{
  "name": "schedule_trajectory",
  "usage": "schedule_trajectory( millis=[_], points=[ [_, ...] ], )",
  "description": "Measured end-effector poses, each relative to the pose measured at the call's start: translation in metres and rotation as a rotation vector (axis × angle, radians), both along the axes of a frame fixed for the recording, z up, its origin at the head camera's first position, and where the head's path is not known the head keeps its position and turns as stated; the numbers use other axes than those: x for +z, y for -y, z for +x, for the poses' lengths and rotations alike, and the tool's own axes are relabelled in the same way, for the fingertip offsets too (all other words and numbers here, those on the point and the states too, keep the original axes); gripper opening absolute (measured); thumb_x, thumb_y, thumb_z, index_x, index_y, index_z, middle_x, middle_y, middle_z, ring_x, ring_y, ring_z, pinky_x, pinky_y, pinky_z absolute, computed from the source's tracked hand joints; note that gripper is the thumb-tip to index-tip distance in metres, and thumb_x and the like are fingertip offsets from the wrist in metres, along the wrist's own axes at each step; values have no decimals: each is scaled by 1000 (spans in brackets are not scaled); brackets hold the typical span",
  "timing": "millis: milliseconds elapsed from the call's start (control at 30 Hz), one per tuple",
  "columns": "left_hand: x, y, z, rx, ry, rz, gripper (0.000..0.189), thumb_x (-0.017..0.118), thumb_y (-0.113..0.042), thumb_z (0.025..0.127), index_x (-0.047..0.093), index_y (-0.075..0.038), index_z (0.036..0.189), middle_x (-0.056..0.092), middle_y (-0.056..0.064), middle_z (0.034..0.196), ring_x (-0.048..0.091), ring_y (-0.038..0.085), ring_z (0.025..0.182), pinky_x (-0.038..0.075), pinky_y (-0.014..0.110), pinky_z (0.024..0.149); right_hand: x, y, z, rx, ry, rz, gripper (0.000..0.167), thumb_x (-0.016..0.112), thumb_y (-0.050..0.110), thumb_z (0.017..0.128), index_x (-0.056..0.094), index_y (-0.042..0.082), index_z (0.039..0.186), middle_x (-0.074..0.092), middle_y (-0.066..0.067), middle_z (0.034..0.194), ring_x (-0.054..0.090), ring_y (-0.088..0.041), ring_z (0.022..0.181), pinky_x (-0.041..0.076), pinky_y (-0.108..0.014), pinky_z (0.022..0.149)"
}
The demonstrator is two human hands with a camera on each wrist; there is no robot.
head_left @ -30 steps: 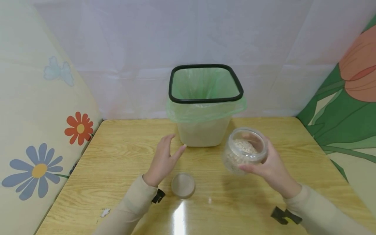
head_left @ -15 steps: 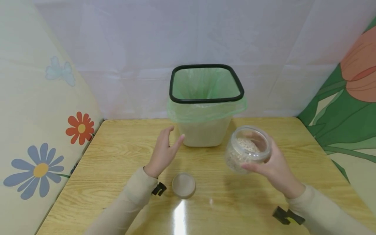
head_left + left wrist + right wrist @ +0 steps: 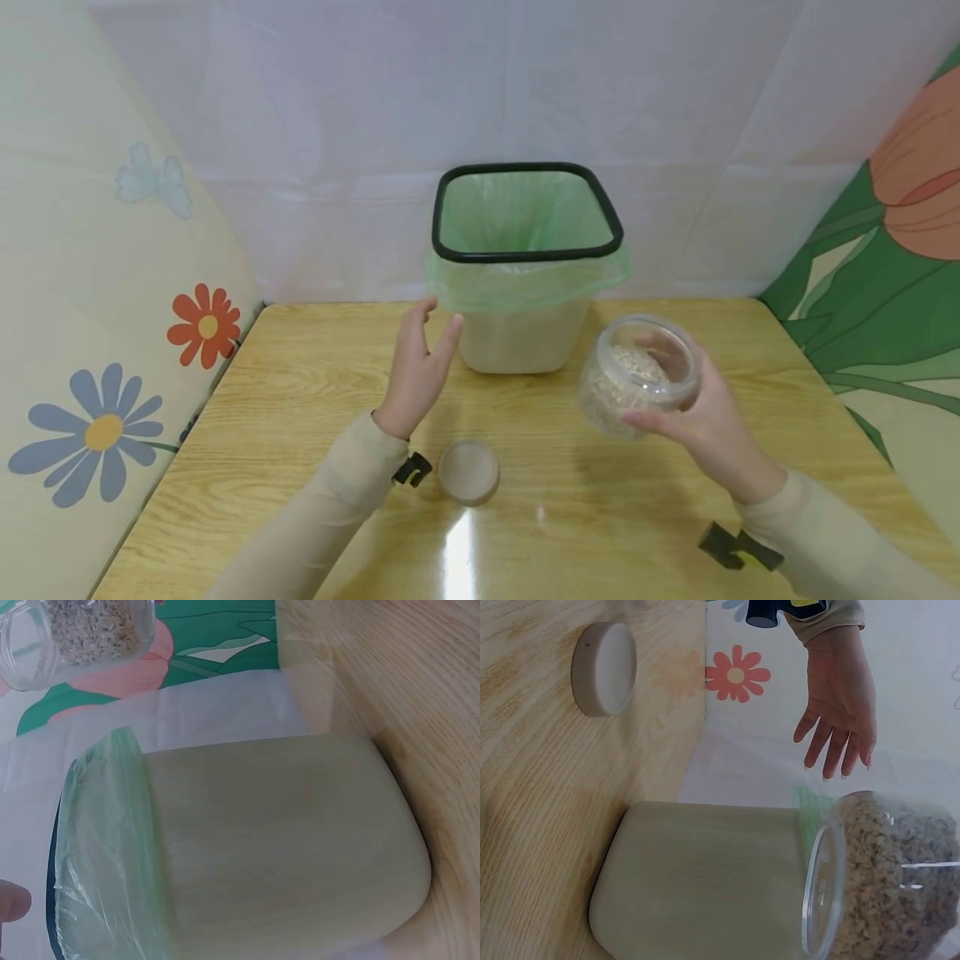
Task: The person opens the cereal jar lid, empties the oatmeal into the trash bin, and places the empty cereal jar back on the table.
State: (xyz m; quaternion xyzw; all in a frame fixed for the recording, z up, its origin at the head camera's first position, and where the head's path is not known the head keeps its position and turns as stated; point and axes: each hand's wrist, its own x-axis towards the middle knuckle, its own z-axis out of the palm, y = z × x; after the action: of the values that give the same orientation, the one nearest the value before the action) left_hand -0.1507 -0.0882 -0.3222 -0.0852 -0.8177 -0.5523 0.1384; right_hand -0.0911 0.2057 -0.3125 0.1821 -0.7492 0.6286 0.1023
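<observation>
My right hand (image 3: 720, 429) grips a clear jar (image 3: 611, 396), its thumb across the near side and its fingers around the far side. Pale, oat-like flakes (image 3: 637, 367) fill much of the jar, which has no lid on and tilts slightly above the table. Relaxed and holding nothing, my left hand (image 3: 416, 375) hovers in front of the left side of a bin (image 3: 517, 337). The right wrist view shows that left hand (image 3: 841, 697) with its fingers extended. Between my forearms lies a round beige lid (image 3: 468, 472) on the table.
A green bag (image 3: 525, 287) lines the bin and folds over below its black rim (image 3: 525, 256). The bin stands at the back of the wooden table (image 3: 322, 350), before a white sheet (image 3: 337, 125). Walls painted with flowers flank both sides.
My left hand has risen and moved forward, nearer the bin's rim. The right hand has carried the jar slightly up and to the right. The lid and bin have stayed put.
</observation>
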Motion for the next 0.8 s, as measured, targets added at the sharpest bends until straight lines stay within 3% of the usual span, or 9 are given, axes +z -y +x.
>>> schedule_trajectory(
  millis=[167,333,567,800],
  points=[
    [5,-2,-3,17,-54,11,53,52,-21,102,36,10,141,38,26,143,37,37,131,30,49,109,0,-2,0,-2,5,-6,83,72,-20,69,41,8,140,52,-2,132,47,-9,120,43,-12,90],
    [12,-5,-6,26,-57,14,55,51,-24,102,35,8,143,36,25,145,34,35,134,27,47,111,0,-3,0,-6,13,7,84,72,-20,69,40,10,141,51,1,132,46,-8,121,43,-12,90],
    [21,-10,-12,45,-160,-37,55,53,-24,100,38,10,141,39,27,141,35,36,133,28,46,111,0,-3,1,-12,15,32,84,73,-19,70,38,8,142,51,-1,133,46,-8,121,43,-12,89],
    [27,-13,-18,54,-194,-50,53,52,-23,101,39,8,141,39,26,142,36,36,133,28,46,111,1,-3,1,5,5,4,84,72,-21,69,40,9,141,51,-2,133,46,-9,121,43,-12,90]
  ],
)
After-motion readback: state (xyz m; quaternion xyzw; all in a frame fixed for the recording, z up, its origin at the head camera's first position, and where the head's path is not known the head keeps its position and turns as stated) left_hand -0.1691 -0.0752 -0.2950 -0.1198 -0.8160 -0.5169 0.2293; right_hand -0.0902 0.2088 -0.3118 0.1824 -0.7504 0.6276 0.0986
